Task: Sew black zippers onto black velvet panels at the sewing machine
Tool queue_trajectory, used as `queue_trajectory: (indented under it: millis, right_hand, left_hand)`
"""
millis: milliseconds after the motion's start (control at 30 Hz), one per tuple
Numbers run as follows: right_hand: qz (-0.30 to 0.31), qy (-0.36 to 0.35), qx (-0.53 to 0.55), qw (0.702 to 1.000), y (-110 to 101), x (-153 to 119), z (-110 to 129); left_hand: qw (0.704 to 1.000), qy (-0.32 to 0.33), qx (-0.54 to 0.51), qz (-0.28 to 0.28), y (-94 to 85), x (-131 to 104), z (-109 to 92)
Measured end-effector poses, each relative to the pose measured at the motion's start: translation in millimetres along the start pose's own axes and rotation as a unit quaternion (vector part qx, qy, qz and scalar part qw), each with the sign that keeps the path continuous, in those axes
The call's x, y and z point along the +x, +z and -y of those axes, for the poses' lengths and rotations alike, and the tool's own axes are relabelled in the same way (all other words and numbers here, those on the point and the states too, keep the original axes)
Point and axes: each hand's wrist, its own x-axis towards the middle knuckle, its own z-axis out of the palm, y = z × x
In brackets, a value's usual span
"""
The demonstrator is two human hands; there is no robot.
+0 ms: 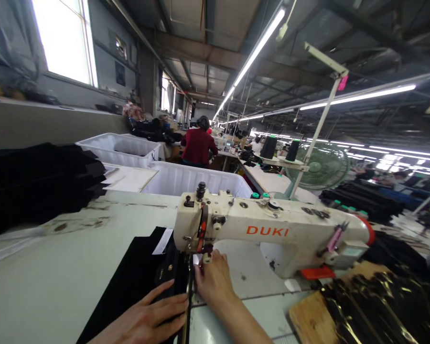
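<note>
A black fabric piece (129, 272) lies on the sewing table, partly under the head of a white sewing machine (236, 229) marked DUKI. On it are a white strip (163, 241) and a dark patch with a small gold-coloured fitting (170, 268). My left hand (146, 317) rests flat on the fabric, fingers stretched toward its right edge, where a narrow shiny strip runs. Beside the needle area, on the right of the fabric edge, my right hand (215, 277) has its fingers curled and closed. Its fingertips are partly hidden behind the presser area; what they pinch is unclear.
Black fabric (39, 186) is piled at the left. White plastic bins (197, 177) stand behind the table. Dark pieces with shiny gold parts (380, 306) lie right, by a wooden block (310, 315). Pink snips (335, 239) sit on the machine. A person (199, 147) works ahead.
</note>
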Motion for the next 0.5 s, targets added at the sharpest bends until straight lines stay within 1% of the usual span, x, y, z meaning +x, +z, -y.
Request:
queue_trajectory:
  millis: [67,200,300,400,500]
  right_hand:
    - [0.000,0.013,-0.001,1.000,2,4,0]
    - [-0.005,0.017,0.007,1.000,4,6,0]
    - [-0.021,0.019,0.007,1.000,7,5,-1]
    - [-0.036,0.010,0.006,0.999,13,2,-5]
    - [-0.054,-0.010,0.006,0.998,20,-1,-10]
  left_hand:
    - [1.000,0.003,0.002,0.006,-3.1,1,-2]
    - [0.999,-0.014,0.027,0.021,-27.2,5,-19]
    - [0.998,-0.041,0.026,0.050,-41.6,8,-30]
    - [0.996,-0.059,-0.001,0.074,-46.2,9,-34]
    - [0.995,-0.062,-0.019,0.082,-48.0,10,-35]
